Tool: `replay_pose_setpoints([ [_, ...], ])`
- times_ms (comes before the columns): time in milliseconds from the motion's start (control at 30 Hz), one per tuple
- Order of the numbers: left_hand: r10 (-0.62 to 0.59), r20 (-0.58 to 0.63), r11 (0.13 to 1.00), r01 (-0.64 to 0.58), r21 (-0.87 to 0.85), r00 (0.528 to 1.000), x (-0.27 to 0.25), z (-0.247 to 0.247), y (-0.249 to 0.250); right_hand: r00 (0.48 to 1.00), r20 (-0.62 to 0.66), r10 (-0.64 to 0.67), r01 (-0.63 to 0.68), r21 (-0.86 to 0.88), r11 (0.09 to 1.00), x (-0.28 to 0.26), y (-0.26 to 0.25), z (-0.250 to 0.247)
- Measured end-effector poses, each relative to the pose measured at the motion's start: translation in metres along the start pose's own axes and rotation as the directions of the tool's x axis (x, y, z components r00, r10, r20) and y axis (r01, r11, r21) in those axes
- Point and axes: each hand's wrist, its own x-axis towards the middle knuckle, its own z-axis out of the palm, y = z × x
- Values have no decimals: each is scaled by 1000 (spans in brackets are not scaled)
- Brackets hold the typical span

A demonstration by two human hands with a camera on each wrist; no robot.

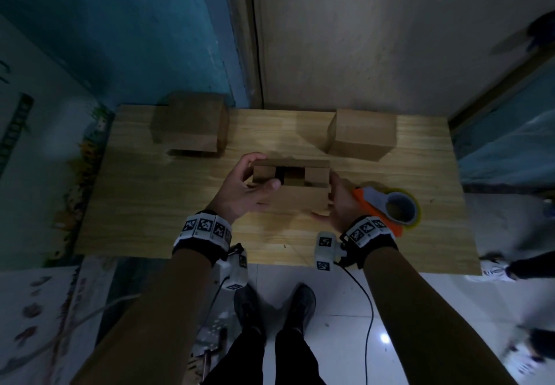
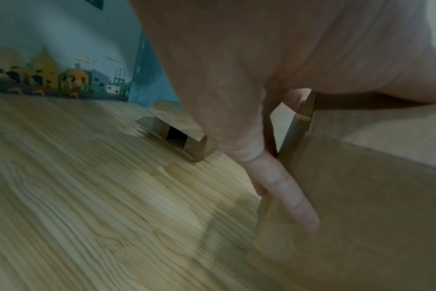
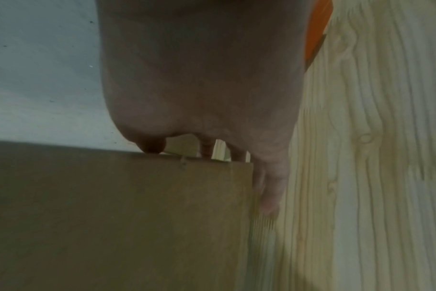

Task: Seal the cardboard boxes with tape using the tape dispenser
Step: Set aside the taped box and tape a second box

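Observation:
A small cardboard box [image 1: 300, 199] sits mid-table, its top flaps partly folded with a dark gap between them. My left hand [image 1: 249, 187] grips its left end, fingers curled over the far corner and thumb on the near flap. My right hand [image 1: 338, 201] holds the right end. The left wrist view shows a finger [image 2: 284, 189] lying along the box [image 2: 366, 187]. In the right wrist view the thumb [image 3: 152, 146] rests on the box's [image 3: 112, 216] top edge. An orange tape dispenser [image 1: 387, 207] with its roll lies just right of my right hand.
Two more cardboard boxes stand at the back of the wooden table [image 1: 150, 204]: one back left [image 1: 189, 124] with an open end [image 2: 177, 133], one back right [image 1: 362, 133]. A wall rises behind the table. My feet [image 1: 274, 309] are at the near edge; another person's shoes [image 1: 492, 272] show at the right.

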Motion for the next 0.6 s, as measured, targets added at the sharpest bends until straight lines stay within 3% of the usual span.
replay_pose_setpoints([
  [367, 51, 10, 997, -52, 62, 999, 3, 2, -2, 986, -117, -118, 112, -57, 992, 5, -4, 1],
  [600, 143, -10, 972, -139, 190, 990, 3, -3, -9, 999, -31, -18, 19, 36, 999, 12, 0, -3],
])
